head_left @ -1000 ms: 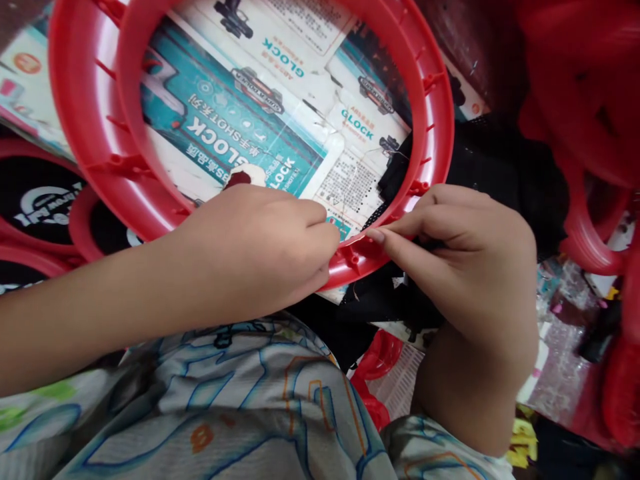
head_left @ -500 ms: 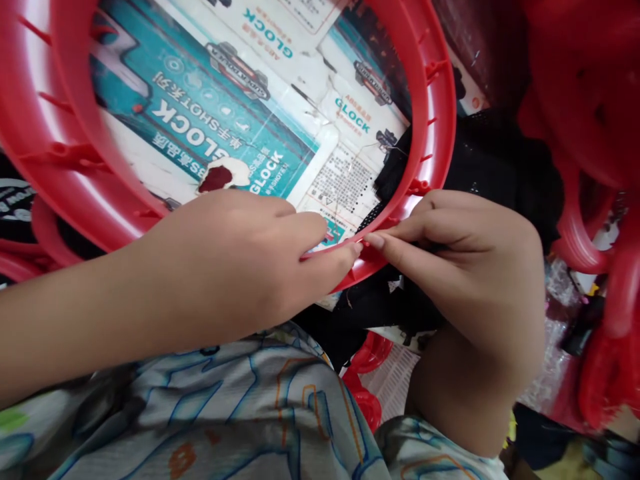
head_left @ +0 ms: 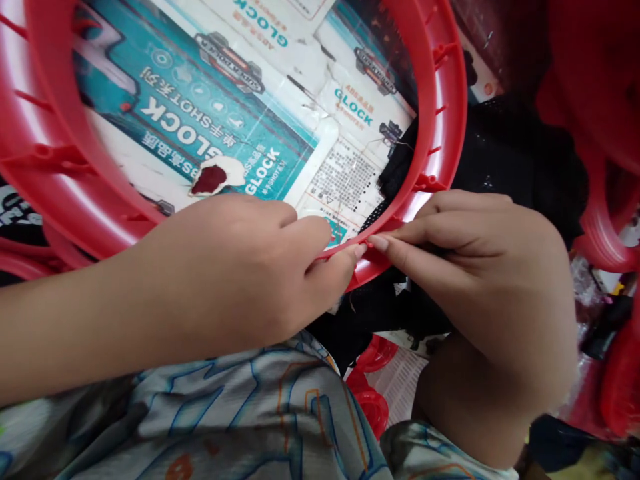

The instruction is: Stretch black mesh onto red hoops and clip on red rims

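1. The background is a crowded work surface covered with flattened printed cardboard [head_left: 200, 120] in teal and white. More red plastic hoops [head_left: 597, 233] are heaped at the right edge.
2. A large red ring [head_left: 443, 100] with small pegs along its rim fills the upper picture. It lies over the cardboard, and its nearest arc dips down towards the person.
3. The left hand [head_left: 235, 273] comes in from the left, curled nearly closed. Its thumb [head_left: 350, 257] and fingers clamp the ring's near arc.
4. The right hand [head_left: 490, 267] comes in from the right. Its fingertips [head_left: 383, 242] are drawn into a narrow pinch on the same arc, all but touching the left thumb.
5. Black mesh [head_left: 505, 153] lies bunched to the right of the ring. It passes under the rim and under the right hand, and a corner of it shows inside the ring just beyond the pinch. The right hand appears to grip the edge of the mesh, though the exact hold is too small to see clearly.
6. The key relation is that the two hands meet at one spot on the rim. The mesh lies on the right hand's side, so that hand is nearer to it. At the meeting spot the rim runs from lower left to upper right.
7. Below the hands are a patterned garment [head_left: 240, 413] and a white perforated plastic piece [head_left: 400, 383].
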Demonstrator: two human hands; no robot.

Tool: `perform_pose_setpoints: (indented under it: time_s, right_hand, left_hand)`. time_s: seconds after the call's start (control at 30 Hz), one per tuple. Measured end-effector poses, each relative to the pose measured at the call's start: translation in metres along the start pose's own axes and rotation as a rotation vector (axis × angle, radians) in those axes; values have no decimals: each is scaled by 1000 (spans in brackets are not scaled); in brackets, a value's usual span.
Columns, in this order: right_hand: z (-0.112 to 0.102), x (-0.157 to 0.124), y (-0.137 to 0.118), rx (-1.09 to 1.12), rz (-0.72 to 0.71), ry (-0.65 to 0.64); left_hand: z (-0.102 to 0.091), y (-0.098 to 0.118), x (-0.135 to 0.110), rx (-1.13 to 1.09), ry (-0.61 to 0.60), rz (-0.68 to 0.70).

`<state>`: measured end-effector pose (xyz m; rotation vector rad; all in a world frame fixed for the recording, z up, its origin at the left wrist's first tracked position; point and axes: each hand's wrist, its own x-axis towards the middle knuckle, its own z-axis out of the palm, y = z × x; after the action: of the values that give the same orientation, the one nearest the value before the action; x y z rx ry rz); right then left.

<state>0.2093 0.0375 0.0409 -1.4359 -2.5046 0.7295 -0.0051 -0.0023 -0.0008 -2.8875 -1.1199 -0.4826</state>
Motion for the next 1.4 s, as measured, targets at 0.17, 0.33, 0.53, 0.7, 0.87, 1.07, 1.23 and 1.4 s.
perform_pose_setpoints:
  time_s: [0.17, 0.33, 0.53, 0.7, 0.87, 1.07, 1.23, 1.4]
  right_hand:
    - [-2, 0, 5, -131, -118, 3]
    - [0, 0, 6, -87, -100, 52]
    - [7, 3, -1, 39, 60, 47]
    - [7, 2, -1, 91, 74, 88]
    - [9, 2, -3, 66, 83, 89]
    - [10, -2, -8, 101, 145, 101]
    - [7, 1, -9, 136, 171, 51]
    - [7, 11, -12, 86, 270, -29]
  left_hand:
    - [-1, -2, -1, 30, -27, 24]
    - [-6, -7, -3, 86, -92, 56]
    - [-7, -10, -2, 147, -116, 122]
    - [-6, -9, -2, 153, -129, 117]
    - [-6, -10, -3, 97, -109, 107]
    - [-6, -11, -6, 148, -143, 118]
    - [-7, -11, -7, 161, -143, 131]
    - [-10, -11, -4, 153, -150, 132]
